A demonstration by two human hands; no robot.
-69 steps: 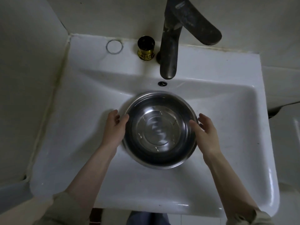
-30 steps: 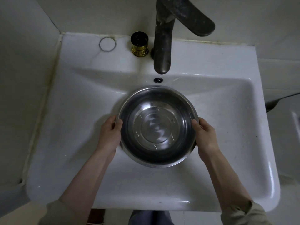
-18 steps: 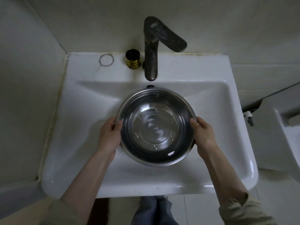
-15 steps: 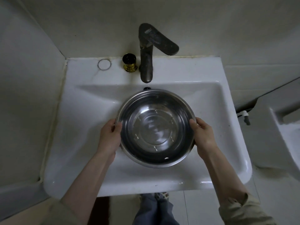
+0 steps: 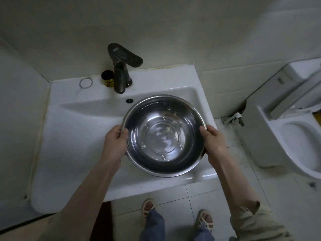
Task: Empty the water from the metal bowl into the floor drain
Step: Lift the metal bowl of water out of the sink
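Note:
A round metal bowl [image 5: 163,134] with rippling water and a few pale specks in it hangs above the right half of the white sink [image 5: 73,129]. My left hand [image 5: 114,143] grips its left rim, thumb over the edge. My right hand [image 5: 214,141] grips its right rim the same way. The bowl is roughly level and reaches out over the sink's front right corner. No floor drain shows in this view.
A dark faucet [image 5: 121,66] and a small black-and-gold cap [image 5: 108,78] stand at the sink's back. A white toilet [image 5: 291,129] sits to the right, with a wall valve [image 5: 234,118] beside it. White floor tiles [image 5: 175,197] and my sandalled feet lie below.
Both hands closed on the bowl's rim, lifted it out of the sink basin and carried it right. The view pulled back, so floor, feet and toilet now show.

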